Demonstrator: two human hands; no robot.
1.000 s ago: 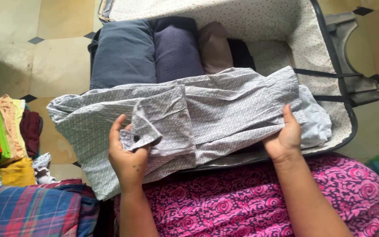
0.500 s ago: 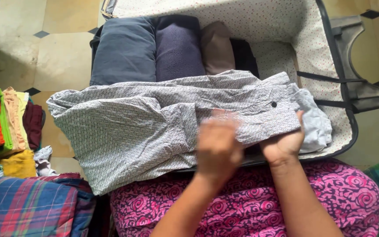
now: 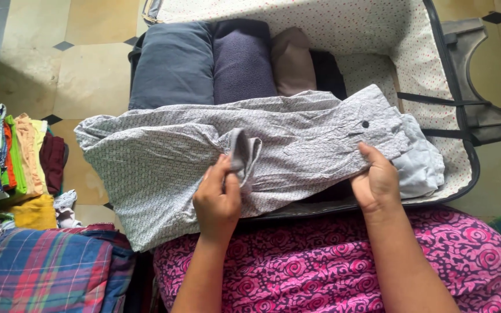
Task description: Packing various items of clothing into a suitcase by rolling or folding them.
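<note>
A grey patterned shirt (image 3: pixel 163 156) lies spread across the near edge of an open suitcase (image 3: pixel 465 145) and over the person's lap, which is covered in pink floral fabric (image 3: pixel 320 266). The left hand (image 3: pixel 218 200) sits near the middle of the shirt, its fingers (image 3: pixel 227 174) closed on a raised fold of the cloth, which stands up in a small bunch just above the thumb. The right hand (image 3: pixel 378 182) presses on the shirt's right end, thumb on top beside a dark button (image 3: pixel 365 124), the other fingers curled under the edge so that they grip the cloth there. Just right of that hand a pale blue garment (image 3: pixel 421 159) shows from beneath the shirt.

Inside the suitcase, behind the shirt, rolled clothes stand side by side: a slate-blue roll (image 3: pixel 172 64), a purple roll (image 3: pixel 242 58), a brown roll (image 3: pixel 294 58) and a black piece (image 3: pixel 327 72) partly hidden. The lining (image 3: pixel 343 23) is cream with small red dots, and a dark strap (image 3: pixel 436 99) crosses its right wall.

On the tiled floor (image 3: pixel 82 64) to the left stands a stack of folded clothes (image 3: pixel 13 156) in green, orange, peach, yellow and maroon. A plaid cloth (image 3: pixel 47 269) of blue and red lies at the lower left corner, touching the pink fabric.
</note>
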